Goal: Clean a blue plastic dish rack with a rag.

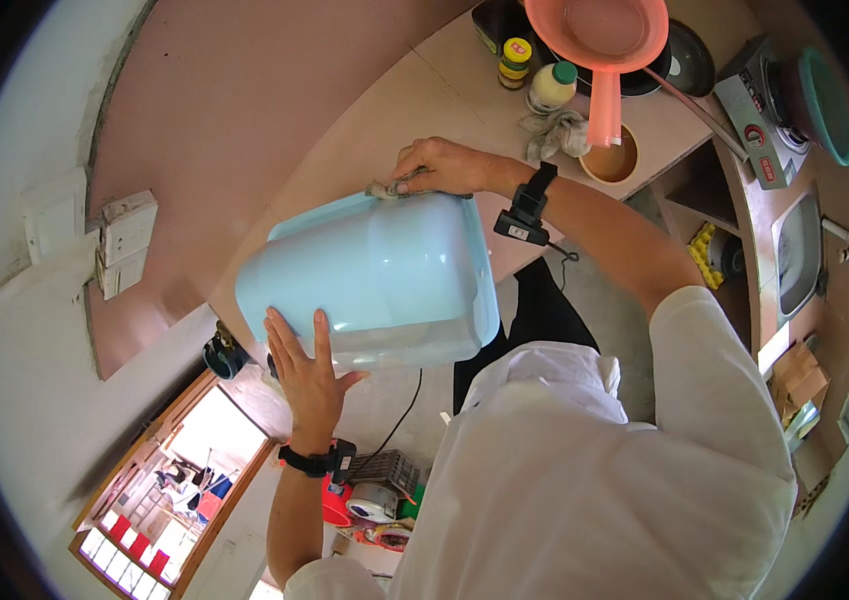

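A light blue plastic container (364, 262) with a translucent panel lies tilted at the counter's edge. My left hand (310, 375) rests spread against its lower left end, fingertips on the blue wall. At the container's upper side my right hand (439, 166) holds a greyish cloth (398, 187) pressed along the rim. Black straps with small devices are on both wrists. A second crumpled cloth (556, 133) lies on the counter farther right, next to a bowl of brownish liquid (612, 161).
A pink plastic dipper (604, 97), a green-capped jar (552, 86) and a yellow-lidded jar (514, 64) stand at the counter's back. To the right are a portable gas stove (758, 120) and a sink (799, 255). White wall sockets (124, 240) are at the left.
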`<action>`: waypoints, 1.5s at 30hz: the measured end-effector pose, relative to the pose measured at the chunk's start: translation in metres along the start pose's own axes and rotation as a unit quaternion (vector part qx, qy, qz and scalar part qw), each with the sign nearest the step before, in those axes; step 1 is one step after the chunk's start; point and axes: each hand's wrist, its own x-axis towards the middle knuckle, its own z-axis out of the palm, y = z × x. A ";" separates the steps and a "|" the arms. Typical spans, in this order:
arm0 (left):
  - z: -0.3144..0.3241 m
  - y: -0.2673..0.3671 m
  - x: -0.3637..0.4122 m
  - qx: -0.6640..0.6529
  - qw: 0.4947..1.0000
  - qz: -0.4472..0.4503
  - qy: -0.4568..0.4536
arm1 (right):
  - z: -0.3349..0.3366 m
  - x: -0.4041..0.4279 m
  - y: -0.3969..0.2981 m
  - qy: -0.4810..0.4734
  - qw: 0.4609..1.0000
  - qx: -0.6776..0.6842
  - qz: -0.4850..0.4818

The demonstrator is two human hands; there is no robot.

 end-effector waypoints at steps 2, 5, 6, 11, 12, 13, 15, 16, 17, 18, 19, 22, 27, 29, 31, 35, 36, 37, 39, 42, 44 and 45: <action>0.000 -0.002 -0.002 0.000 1.000 -0.011 -0.009 | -0.004 0.002 -0.003 0.003 1.000 -0.010 -0.011; 0.000 -0.005 -0.004 -0.020 1.000 -0.001 0.002 | -0.022 -0.028 -0.013 0.005 0.999 -0.034 0.016; 0.002 -0.006 -0.003 -0.022 1.000 -0.008 -0.002 | -0.029 -0.036 -0.009 0.004 1.000 0.013 0.017; 0.004 -0.008 -0.004 -0.021 1.000 -0.001 -0.008 | -0.036 0.003 -0.022 -0.085 0.995 0.030 0.047; 0.004 -0.009 -0.003 -0.027 1.000 0.005 -0.007 | -0.036 0.021 -0.023 -0.140 0.988 -0.004 0.067; 0.005 -0.010 -0.001 -0.035 0.999 0.012 -0.007 | -0.036 0.038 -0.025 -0.193 0.976 -0.038 0.089; 0.005 -0.012 -0.002 -0.035 0.999 0.000 -0.007 | -0.028 0.077 -0.032 -0.223 0.970 -0.074 0.055; 0.005 -0.013 -0.004 -0.040 0.999 0.002 -0.011 | -0.023 0.095 -0.036 -0.273 0.954 -0.112 0.061; 0.005 -0.013 -0.005 -0.046 0.999 0.002 -0.015 | -0.018 0.110 -0.041 -0.322 0.933 -0.150 0.066; 0.002 -0.012 -0.005 -0.052 0.998 -0.003 -0.024 | -0.011 0.116 -0.045 -0.303 0.941 -0.131 0.074; 0.001 -0.012 -0.005 -0.051 0.998 -0.012 -0.022 | -0.003 0.129 -0.045 -0.309 0.939 -0.132 0.067; 0.001 -0.015 -0.002 -0.058 0.997 -0.004 -0.041 | 0.033 0.172 -0.036 -0.304 0.945 -0.119 0.009; -0.002 -0.014 -0.001 -0.049 0.996 -0.022 -0.068 | 0.101 0.236 -0.031 -0.274 0.943 -0.178 -0.069; 0.000 -0.013 0.000 -0.054 0.995 -0.025 -0.076 | 0.121 0.255 -0.030 -0.251 0.938 -0.216 -0.105; -0.001 -0.013 -0.001 -0.062 0.995 -0.033 -0.069 | 0.135 0.267 -0.029 -0.267 0.942 -0.168 -0.113; 0.000 -0.016 0.000 -0.077 0.994 -0.045 -0.062 | 0.138 0.268 -0.015 -0.260 0.951 -0.088 -0.145; 0.000 -0.016 -0.002 -0.079 0.994 -0.052 -0.063 | 0.130 0.271 -0.020 -0.327 0.927 -0.116 -0.143; -0.001 -0.015 -0.006 -0.078 0.993 -0.053 -0.066 | 0.120 0.272 -0.031 -0.394 0.897 -0.142 -0.140; -0.001 -0.016 -0.007 -0.076 0.993 -0.059 -0.065 | 0.092 0.256 -0.046 -0.426 0.899 -0.102 -0.013; -0.001 -0.016 0.000 -0.085 0.994 -0.045 -0.061 | 0.082 0.251 -0.034 -0.387 0.912 -0.120 -0.064; -0.003 -0.015 0.000 -0.085 0.993 -0.037 -0.071 | 0.110 0.265 -0.034 -0.353 0.926 -0.118 -0.068; -0.001 -0.015 -0.001 -0.085 0.993 -0.035 -0.073 | 0.127 0.272 -0.029 -0.321 0.937 -0.118 -0.077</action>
